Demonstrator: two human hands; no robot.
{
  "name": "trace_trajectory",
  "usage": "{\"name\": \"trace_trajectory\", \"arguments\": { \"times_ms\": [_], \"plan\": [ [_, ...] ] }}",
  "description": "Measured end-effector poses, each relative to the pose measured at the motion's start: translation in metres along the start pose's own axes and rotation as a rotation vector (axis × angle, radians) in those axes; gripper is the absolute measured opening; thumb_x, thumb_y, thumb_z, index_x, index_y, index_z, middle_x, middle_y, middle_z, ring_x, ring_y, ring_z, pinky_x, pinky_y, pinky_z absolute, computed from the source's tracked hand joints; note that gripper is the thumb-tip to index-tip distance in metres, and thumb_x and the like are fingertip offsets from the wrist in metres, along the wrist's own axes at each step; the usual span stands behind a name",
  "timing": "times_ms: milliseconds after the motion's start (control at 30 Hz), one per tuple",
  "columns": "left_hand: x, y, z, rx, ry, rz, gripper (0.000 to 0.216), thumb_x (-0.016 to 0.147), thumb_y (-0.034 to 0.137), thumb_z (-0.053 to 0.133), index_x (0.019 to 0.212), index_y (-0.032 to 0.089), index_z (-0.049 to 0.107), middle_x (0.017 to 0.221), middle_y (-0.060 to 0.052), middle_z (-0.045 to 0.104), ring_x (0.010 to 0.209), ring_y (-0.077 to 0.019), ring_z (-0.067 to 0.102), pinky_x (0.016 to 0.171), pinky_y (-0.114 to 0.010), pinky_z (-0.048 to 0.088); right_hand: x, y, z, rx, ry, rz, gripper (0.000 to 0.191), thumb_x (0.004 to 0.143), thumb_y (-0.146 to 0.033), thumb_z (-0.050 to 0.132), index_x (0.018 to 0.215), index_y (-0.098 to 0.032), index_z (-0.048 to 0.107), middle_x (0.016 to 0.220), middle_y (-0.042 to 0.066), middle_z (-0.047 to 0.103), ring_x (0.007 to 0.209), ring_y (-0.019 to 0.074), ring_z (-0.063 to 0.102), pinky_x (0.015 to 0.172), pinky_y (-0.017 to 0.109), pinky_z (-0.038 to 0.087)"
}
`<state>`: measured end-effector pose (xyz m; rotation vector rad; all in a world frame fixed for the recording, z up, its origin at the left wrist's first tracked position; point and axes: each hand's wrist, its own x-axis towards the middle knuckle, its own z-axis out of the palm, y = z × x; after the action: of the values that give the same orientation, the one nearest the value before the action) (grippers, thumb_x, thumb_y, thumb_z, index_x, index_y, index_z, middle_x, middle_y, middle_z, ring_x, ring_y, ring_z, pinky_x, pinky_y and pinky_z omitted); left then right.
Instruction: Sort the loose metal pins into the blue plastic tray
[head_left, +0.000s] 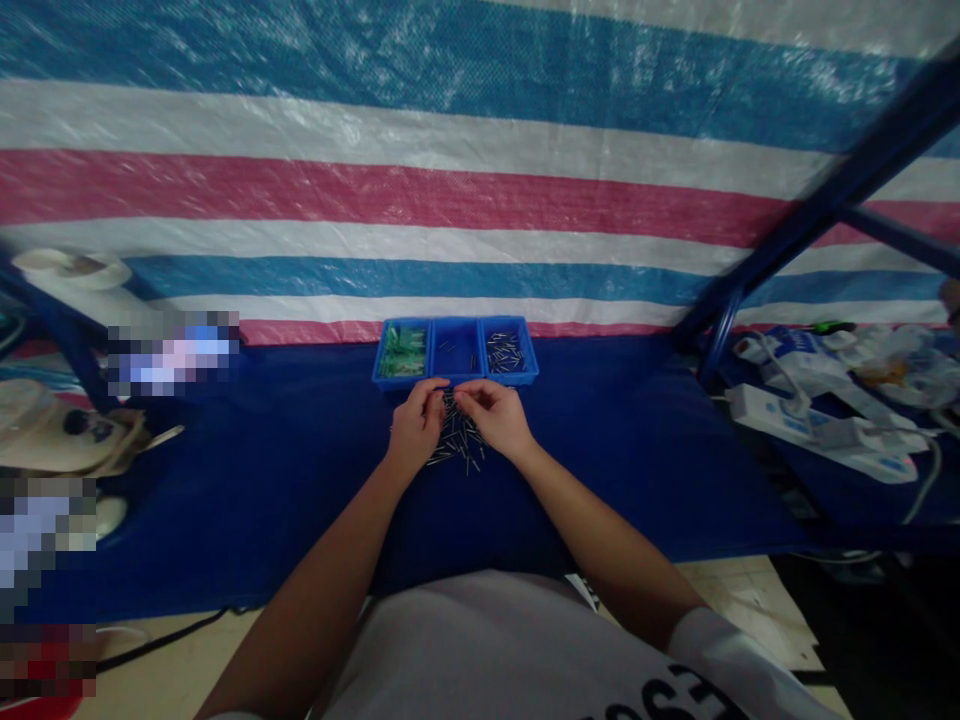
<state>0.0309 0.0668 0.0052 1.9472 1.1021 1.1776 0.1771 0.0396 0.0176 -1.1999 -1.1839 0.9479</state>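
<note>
A heap of small metal pins (459, 440) lies on the dark blue table cover (300, 470), just in front of a blue tray (455, 351) with three compartments. The tray's left compartment holds green parts, the middle one a few pins, the right one more pins. My left hand (415, 425) and my right hand (495, 415) rest over the heap with their fingers curled and pinched together close to each other. What the fingertips hold is too small to make out.
A striped blue, white and red tarp (480, 190) hangs behind the table. A dark blue metal frame (810, 215) slants at the right. White power strips and cables (810, 420) lie at the right. Pale appliances (60, 430) crowd the left edge.
</note>
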Motion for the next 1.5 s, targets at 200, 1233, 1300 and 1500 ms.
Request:
{"name": "trace_trajectory", "arguments": {
  "times_ms": [200,1233,1300,1500],
  "plan": [
    [0.0007,0.0005,0.0020,-0.089,0.051,0.006,0.025,0.088,0.029,0.052,0.111,0.020,0.053,0.093,-0.003,0.065,0.058,-0.0085,0.062,0.057,-0.022,0.051,0.0025,0.0028,-0.0015,-0.012,0.031,-0.014,0.018,0.076,-0.035,0.065,0.084,-0.019,0.069,0.078,0.004,0.071,0.066,0.0159,0.064,0.066,0.029,0.052],
    [0.0012,-0.0005,0.0003,0.007,0.083,-0.001,0.022,0.089,0.030,0.051,0.107,0.019,0.056,0.077,0.001,0.062,0.059,-0.0092,0.058,0.060,-0.022,0.048,0.0026,0.0060,-0.0013,-0.020,0.011,-0.042,0.017,0.076,-0.033,0.067,0.085,-0.019,0.070,0.079,0.004,0.071,0.069,0.0157,0.065,0.066,0.028,0.052],
    [0.0014,-0.0017,0.0015,-0.002,0.096,0.013,0.021,0.087,0.031,0.055,0.104,0.018,0.057,0.087,-0.002,0.064,0.062,-0.0095,0.060,0.061,-0.023,0.049,0.0035,0.0060,-0.0022,-0.012,0.025,-0.034,0.018,0.075,-0.034,0.067,0.084,-0.019,0.070,0.077,0.004,0.071,0.067,0.0155,0.064,0.065,0.028,0.052],
    [0.0027,-0.0043,0.0036,0.007,0.064,0.038,0.018,0.086,0.029,0.056,0.100,0.019,0.060,0.086,-0.003,0.067,0.063,-0.0110,0.063,0.063,-0.025,0.051,0.0050,0.0040,-0.0030,0.033,0.038,-0.011,0.018,0.074,-0.034,0.068,0.082,-0.019,0.069,0.074,0.003,0.070,0.063,0.0146,0.062,0.062,0.027,0.051]
  ]
}}
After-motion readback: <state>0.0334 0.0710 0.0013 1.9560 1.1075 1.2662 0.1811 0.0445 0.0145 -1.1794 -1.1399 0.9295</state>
